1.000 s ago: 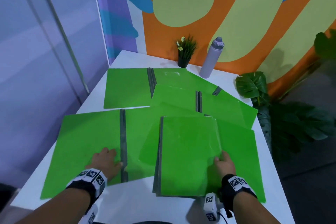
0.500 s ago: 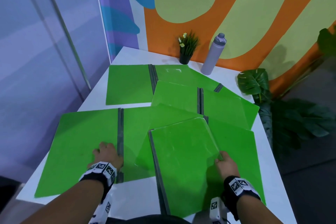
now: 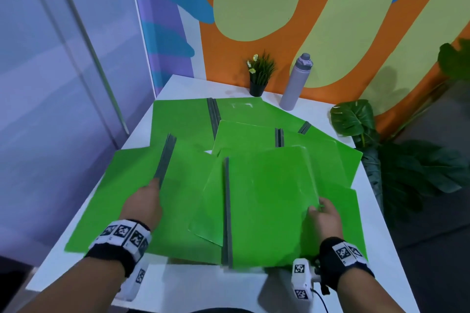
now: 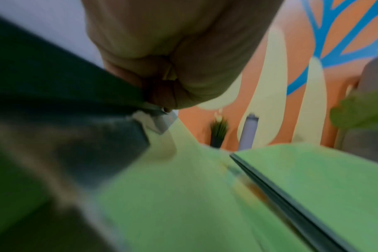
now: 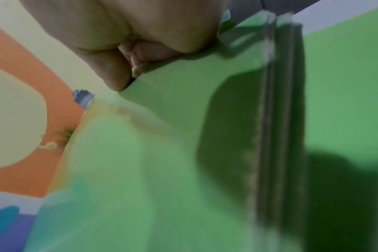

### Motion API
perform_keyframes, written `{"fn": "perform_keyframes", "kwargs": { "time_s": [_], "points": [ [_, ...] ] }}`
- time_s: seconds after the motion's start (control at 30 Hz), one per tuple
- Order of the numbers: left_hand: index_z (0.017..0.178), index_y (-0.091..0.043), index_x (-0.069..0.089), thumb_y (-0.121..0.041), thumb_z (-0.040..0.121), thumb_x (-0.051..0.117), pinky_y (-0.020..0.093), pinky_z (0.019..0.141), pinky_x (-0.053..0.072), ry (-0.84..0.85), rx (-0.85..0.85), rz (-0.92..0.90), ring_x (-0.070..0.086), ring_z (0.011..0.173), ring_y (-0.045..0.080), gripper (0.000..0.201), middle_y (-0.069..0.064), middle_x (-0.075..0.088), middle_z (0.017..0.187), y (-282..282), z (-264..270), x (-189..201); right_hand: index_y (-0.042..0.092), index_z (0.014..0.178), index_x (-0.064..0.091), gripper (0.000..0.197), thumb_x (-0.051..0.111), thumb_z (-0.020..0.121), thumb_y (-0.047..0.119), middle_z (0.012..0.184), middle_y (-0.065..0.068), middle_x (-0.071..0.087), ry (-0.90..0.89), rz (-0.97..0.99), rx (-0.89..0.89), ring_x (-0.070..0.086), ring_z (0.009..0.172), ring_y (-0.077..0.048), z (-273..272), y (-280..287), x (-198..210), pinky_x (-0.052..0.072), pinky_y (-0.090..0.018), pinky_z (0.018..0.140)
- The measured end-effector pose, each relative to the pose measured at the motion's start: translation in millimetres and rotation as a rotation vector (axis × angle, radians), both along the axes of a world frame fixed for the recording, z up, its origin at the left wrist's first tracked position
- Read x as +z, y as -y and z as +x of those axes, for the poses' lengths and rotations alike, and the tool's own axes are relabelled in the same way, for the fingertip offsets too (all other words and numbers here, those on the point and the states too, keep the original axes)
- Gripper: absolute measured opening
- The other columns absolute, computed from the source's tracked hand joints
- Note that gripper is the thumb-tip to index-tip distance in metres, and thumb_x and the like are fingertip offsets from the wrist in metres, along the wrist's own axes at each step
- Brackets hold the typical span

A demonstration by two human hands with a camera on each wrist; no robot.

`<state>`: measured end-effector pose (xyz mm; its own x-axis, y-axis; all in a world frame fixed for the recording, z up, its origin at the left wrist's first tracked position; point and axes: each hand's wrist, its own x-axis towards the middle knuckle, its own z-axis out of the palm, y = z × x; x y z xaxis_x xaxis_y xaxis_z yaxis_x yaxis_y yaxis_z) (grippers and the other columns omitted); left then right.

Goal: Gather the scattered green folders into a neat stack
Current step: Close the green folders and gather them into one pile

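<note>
Two hands busy at once here: left hand [image 3: 145,204] pinching the grey spine of the open glossy green plastic folder [image 3: 122,198] on the near left, spine end lifted off the white table [image 3: 178,86] so the covers tent up; right hand [image 3: 321,213] curled round the right edge of the closed green folder [image 3: 264,198] in the near middle, its grey spine strip on the left. Still scattered behind: three or so more open green folders [image 3: 183,119] fanned and overlapping toward the back. Also back there, a small potted plant [image 3: 259,76] and a lilac water bottle [image 3: 296,81] by the orange wall. Best bet for this step, probably: let the lifted folder fall shut along the spine, then slide it square over or under the closed one, spines on the same side, edges tapped flush. Slippery covers, so low and slow, otherwise likely sliding apart. Worth keeping clear of the bottle when reaching for the far ones.
</note>
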<state>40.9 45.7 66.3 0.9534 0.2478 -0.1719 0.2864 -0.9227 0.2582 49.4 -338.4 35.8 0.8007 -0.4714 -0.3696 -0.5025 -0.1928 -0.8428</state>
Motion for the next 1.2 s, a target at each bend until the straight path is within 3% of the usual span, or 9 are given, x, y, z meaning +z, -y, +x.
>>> {"fn": "perform_keyframes", "kwargs": {
  "time_s": [0.13, 0.33, 0.43, 0.6, 0.67, 0.77, 1.0, 1.1, 1.2],
  "points": [
    [0.132, -0.009, 0.055, 0.012, 0.079, 0.047, 0.052, 0.074, 0.053, 0.349, 0.022, -0.016, 0.066, 0.085, 0.044, 0.058, 0.027, 0.068, 0.102, -13.2, -1.1, 61.0, 0.015, 0.142, 0.038, 0.051, 0.051, 0.093, 0.006, 0.150, -0.012, 0.035, 0.107, 0.061, -0.089, 0.038, 0.133, -0.033, 9.6, 11.0, 20.2, 0.032, -0.049, 0.107],
    [0.132, -0.007, 0.055, 0.018, 0.076, 0.043, 0.051, 0.089, 0.046, 0.809, 0.111, -0.183, 0.058, 0.106, 0.044, 0.063, 0.026, 0.061, 0.121, -18.7, -10.1, 121.4, 0.020, 0.144, 0.034, 0.055, 0.055, 0.093, 0.020, 0.154, -0.007, 0.029, 0.160, 0.202, -0.096, 0.030, 0.139, -0.033, 15.1, 0.8, 37.4, 0.024, -0.056, 0.111],
    [0.130, -0.012, 0.055, 0.018, 0.079, 0.040, 0.039, 0.093, 0.047, 0.756, 0.166, -0.550, 0.059, 0.108, 0.037, 0.061, 0.021, 0.063, 0.120, -15.1, 1.0, 104.3, 0.020, 0.145, 0.033, 0.057, 0.055, 0.093, 0.019, 0.155, -0.008, 0.028, 0.139, 0.280, -0.059, 0.028, 0.140, -0.033, 16.2, -11.4, 36.7, 0.022, -0.056, 0.111],
    [0.108, -0.033, 0.061, 0.014, 0.082, 0.032, 0.026, 0.050, 0.041, 0.390, 0.321, -0.979, 0.062, 0.079, 0.023, 0.061, 0.006, 0.068, 0.113, 12.4, 10.1, 37.6, 0.021, 0.149, 0.020, 0.066, 0.055, 0.093, 0.024, 0.159, -0.007, 0.016, 0.028, 0.375, 0.024, 0.020, 0.143, -0.032, 9.8, -35.1, 17.1, 0.018, -0.056, 0.113],
    [0.108, -0.028, 0.064, 0.002, 0.091, 0.036, 0.027, 0.059, 0.050, 0.258, 0.318, -1.112, 0.063, 0.072, 0.012, 0.045, 0.006, 0.070, 0.109, 29.5, 2.6, 16.5, 0.020, 0.150, 0.017, 0.066, 0.052, 0.095, 0.025, 0.160, -0.007, 0.013, -0.021, 0.391, 0.072, 0.017, 0.144, -0.031, 6.2, -41.1, 6.7, 0.017, -0.055, 0.113],
    [0.124, -0.031, 0.054, -0.035, 0.096, 0.048, 0.044, 0.096, 0.049, 0.141, 0.220, -1.057, 0.060, 0.107, 0.019, 0.028, 0.001, 0.063, 0.123, 50.0, -6.0, -2.9, 0.019, 0.149, 0.020, 0.058, 0.047, 0.098, 0.022, 0.158, -0.009, 0.018, -0.088, 0.303, 0.145, 0.023, 0.142, -0.032, 2.2, -49.0, -10.7, 0.023, -0.054, 0.112],
    [0.138, -0.034, 0.037, 0.002, 0.088, 0.056, 0.033, 0.078, 0.044, 0.107, 0.250, -0.927, 0.058, 0.098, 0.022, 0.064, 0.004, 0.059, 0.114, 46.7, -0.9, -22.8, 0.006, 0.124, 0.056, 0.033, 0.044, 0.096, 0.020, 0.126, -0.014, 0.058, -0.150, -0.412, 0.431, 0.056, 0.114, -0.031, -6.1, -38.5, -36.1, 0.046, -0.038, 0.097],
    [0.141, -0.031, 0.035, 0.004, 0.089, 0.055, 0.037, 0.081, 0.044, 0.116, 0.332, -0.922, 0.057, 0.100, 0.027, 0.066, 0.007, 0.059, 0.115, 33.5, 1.2, -31.3, 0.008, 0.126, 0.045, 0.058, 0.052, 0.087, 0.050, 0.127, -0.011, 0.046, -0.350, -0.820, 0.573, 0.045, 0.118, -0.030, -19.9, -34.5, -53.3, 0.046, -0.042, 0.093],
    [0.147, -0.027, 0.028, 0.002, 0.089, 0.055, 0.042, 0.090, 0.045, 0.070, 0.382, -0.898, 0.056, 0.103, 0.031, 0.071, 0.007, 0.057, 0.117, 16.5, 1.4, -44.6, 0.016, 0.138, 0.029, 0.075, 0.055, 0.081, 0.058, 0.137, -0.005, 0.032, -0.438, -0.849, 0.595, 0.033, 0.125, -0.027, -33.5, -37.2, -66.5, 0.046, -0.048, 0.092]
  ]
}}
